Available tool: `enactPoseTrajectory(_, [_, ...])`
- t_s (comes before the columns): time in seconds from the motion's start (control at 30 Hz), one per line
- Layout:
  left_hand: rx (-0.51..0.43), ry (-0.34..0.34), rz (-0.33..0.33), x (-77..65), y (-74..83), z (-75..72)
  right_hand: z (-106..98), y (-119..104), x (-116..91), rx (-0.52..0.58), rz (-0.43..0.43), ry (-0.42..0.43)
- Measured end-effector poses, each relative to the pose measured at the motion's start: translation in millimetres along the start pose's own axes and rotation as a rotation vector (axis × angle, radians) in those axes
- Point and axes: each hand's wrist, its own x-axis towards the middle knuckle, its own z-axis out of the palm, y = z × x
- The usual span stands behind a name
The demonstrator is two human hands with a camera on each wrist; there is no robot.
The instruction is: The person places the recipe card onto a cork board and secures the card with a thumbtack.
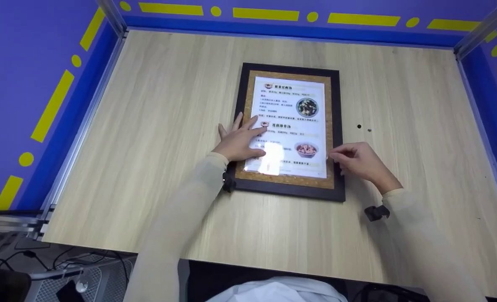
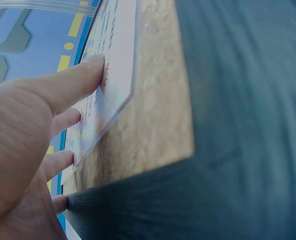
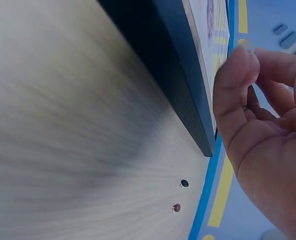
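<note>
A framed cork board [image 1: 288,181] with a dark wooden border lies on the table, bearing a glossy printed recipe sheet [image 1: 288,105]. My left hand [image 1: 239,142] lies with spread fingers across the sheet's left edge and the frame. In the left wrist view, its thumb [image 2: 80,82] presses on the sheet. At the lower right edge of the sheet, my right hand [image 1: 359,161] pinches a tiny thumbtack between thumb and index finger, almost wholly hidden by the fingertips. The right wrist view shows the thumb and index tips [image 3: 240,62] pressed together over the board.
Right of the board, two loose thumbtacks lie on the table [image 1: 190,105]: a black one [image 1: 359,126] and a brownish one [image 3: 176,207]. Blue panels [image 1: 269,27] with yellow marks wall in the back and sides. Cables [image 1: 34,260] hang below the front left edge.
</note>
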Motion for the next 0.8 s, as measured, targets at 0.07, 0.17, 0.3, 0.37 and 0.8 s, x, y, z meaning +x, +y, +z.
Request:
enactPoseTrajectory(0.07, [-0.007, -0.006, 0.001, 0.1, -0.2, 0.1, 0, -1, 0, 0.003, 0.015, -0.005])
enactPoseTrajectory(0.17, [-0.013, 0.006, -0.002, 0.8, -0.9, -2.7, 1, -3, 2, -0.009, 0.015, 0.014])
enactPoseTrajectory(0.3, [-0.016, 0.022, -0.013, 1.8, -2.0, -7.7, 4, -7, 5, -0.054, 0.01, 0.054])
enactPoseTrajectory(0.37, [-0.02, 0.022, -0.012, 1.9, -2.0, -8.4, 7, -8, 4, -0.086, -0.005, 0.059])
enactPoseTrajectory(0.8, [-0.039, 0.007, -0.019, 0.5, 0.6, 1.6, 30, -8, -2, -0.313, -0.115, -0.02])
